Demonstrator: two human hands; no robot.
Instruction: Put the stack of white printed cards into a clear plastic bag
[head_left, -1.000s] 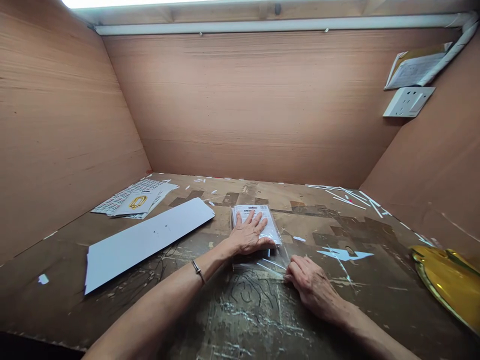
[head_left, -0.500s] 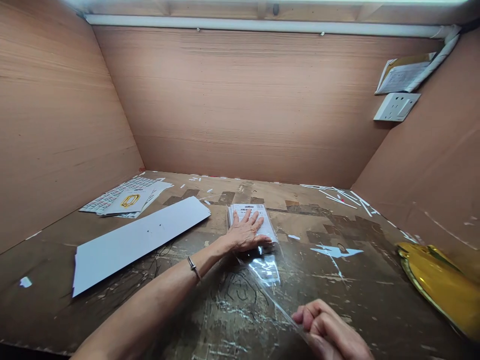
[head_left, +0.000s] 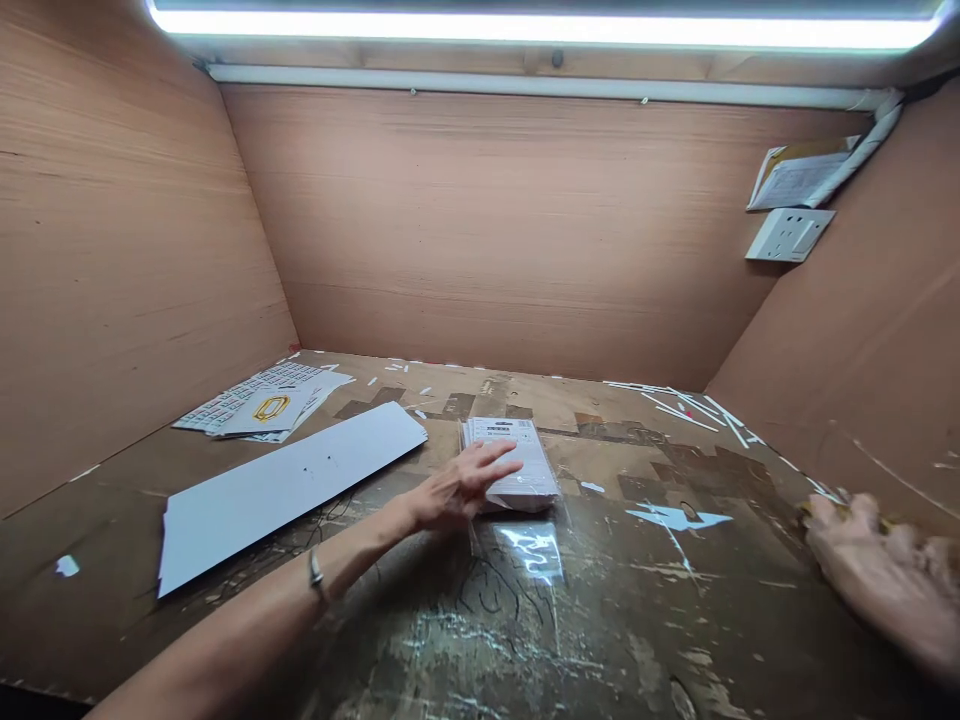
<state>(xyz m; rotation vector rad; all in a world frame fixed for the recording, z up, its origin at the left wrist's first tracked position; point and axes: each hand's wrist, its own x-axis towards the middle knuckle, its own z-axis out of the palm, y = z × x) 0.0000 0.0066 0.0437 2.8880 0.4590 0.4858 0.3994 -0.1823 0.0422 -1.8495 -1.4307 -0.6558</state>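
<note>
A stack of white printed cards in a clear plastic bag (head_left: 531,468) lies at the middle of the worktable, its transparent flap (head_left: 531,552) spread toward me. My left hand (head_left: 461,485) is over the left side of the stack, fingers apart and holding nothing; whether the fingertips touch it is unclear. At the right edge, my right hand (head_left: 885,570) is blurred by motion. It covers most of the gold shiny item, and its fingers' grip cannot be made out.
A stack of long white sheets (head_left: 292,495) lies on the left, with printed sheets (head_left: 262,405) behind it. White strips (head_left: 697,408) lie at the back right, and a cut white scrap (head_left: 679,516) is nearer. Wooden walls enclose three sides, with a socket (head_left: 790,235) on the right.
My right hand has left the bag's clear flap and moved right to the gold item. My left hand has lifted and shifted slightly left on the stack. The view has tilted up.
</note>
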